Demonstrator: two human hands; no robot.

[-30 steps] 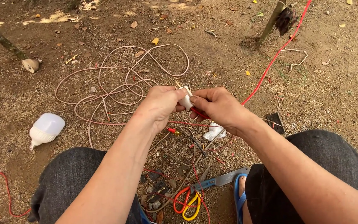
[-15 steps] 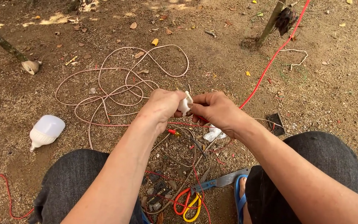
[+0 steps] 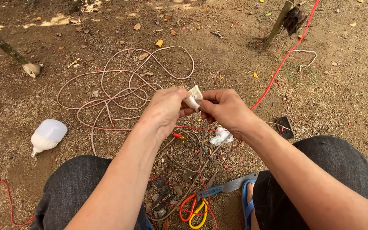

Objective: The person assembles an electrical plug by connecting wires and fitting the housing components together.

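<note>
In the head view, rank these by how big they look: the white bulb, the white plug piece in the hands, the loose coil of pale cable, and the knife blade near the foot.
Largest to smallest, as seen:
1. Coil of pale cable
2. White bulb
3. Knife blade, longer but thinner than the bulb, so those two are close
4. White plug piece, partly hidden by the left hand and right hand

Two hands, the left hand and the right hand, are showing, with one small white plastic part lying between them. One white bulb, one knife, one pale coiled cable and one long red wire are lying on the dirt.
</note>
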